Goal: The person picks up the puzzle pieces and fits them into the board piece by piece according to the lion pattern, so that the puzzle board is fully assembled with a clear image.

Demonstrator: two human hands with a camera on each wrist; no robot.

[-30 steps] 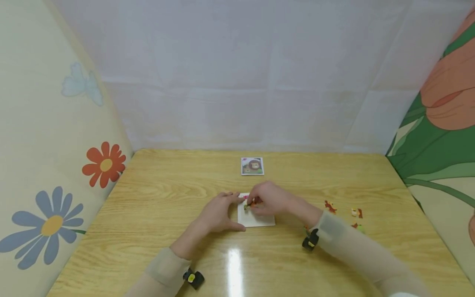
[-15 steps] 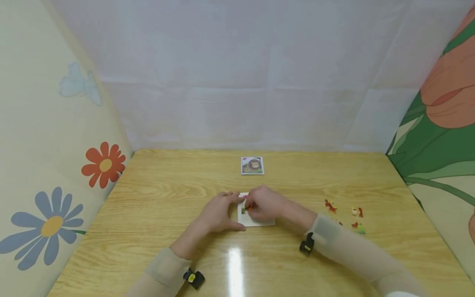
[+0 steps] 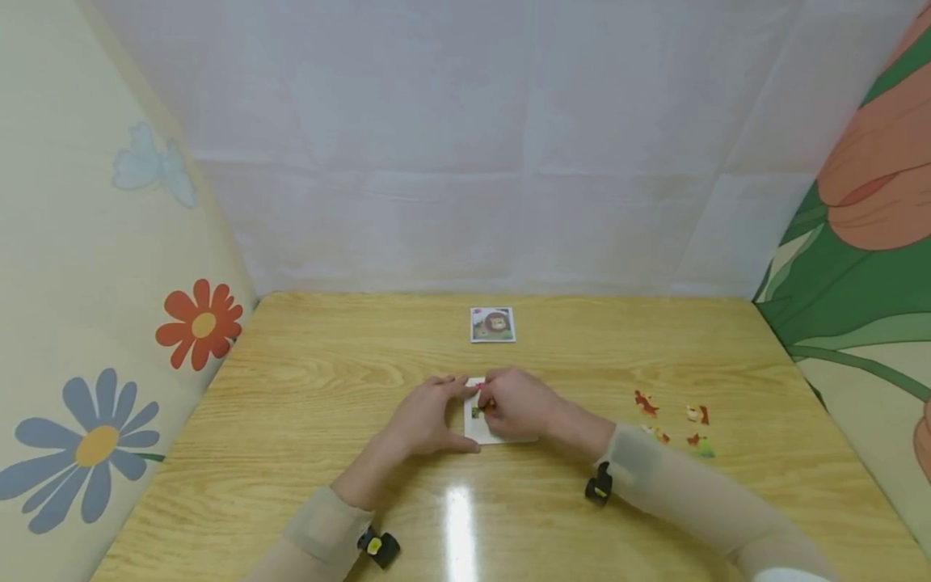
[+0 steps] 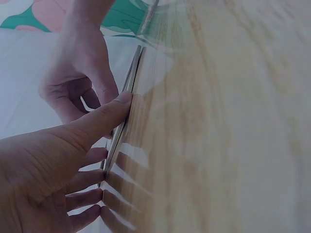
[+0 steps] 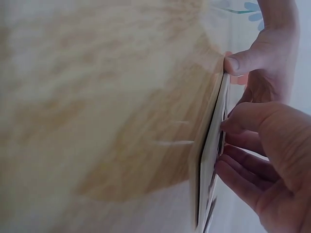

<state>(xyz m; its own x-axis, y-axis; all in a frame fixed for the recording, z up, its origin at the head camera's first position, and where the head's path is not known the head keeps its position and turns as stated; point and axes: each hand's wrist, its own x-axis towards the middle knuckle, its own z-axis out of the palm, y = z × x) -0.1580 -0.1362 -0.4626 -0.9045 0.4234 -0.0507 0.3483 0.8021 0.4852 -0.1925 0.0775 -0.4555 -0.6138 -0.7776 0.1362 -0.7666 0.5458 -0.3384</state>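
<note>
A white square puzzle board (image 3: pixel 482 434) lies on the table, with small colourful pieces (image 3: pixel 476 411) showing on its left part. My left hand (image 3: pixel 427 416) steadies the board's left side, thumb (image 4: pixel 109 111) at the near edge and fingers spread toward the far corner. Over the middle of the board, my right hand (image 3: pixel 522 402) pinches a small orange-toned puzzle piece right at the board's face. That piece is mostly hidden by the fingers. In the right wrist view, thumb and fingertips meet the face of the board (image 5: pixel 210 150).
Several loose puzzle pieces (image 3: pixel 644 402) lie on the wooden table (image 3: pixel 327 347) to the right, beyond my right forearm. Behind the board is a square card (image 3: pixel 492 325) printed with a lion. A white cloth (image 3: pixel 436 162) hangs along the back edge.
My right hand has shifted slightly left and down with the orange-toned piece, uncovering more of the pieces on the board's left. The left hand stays in place.
</note>
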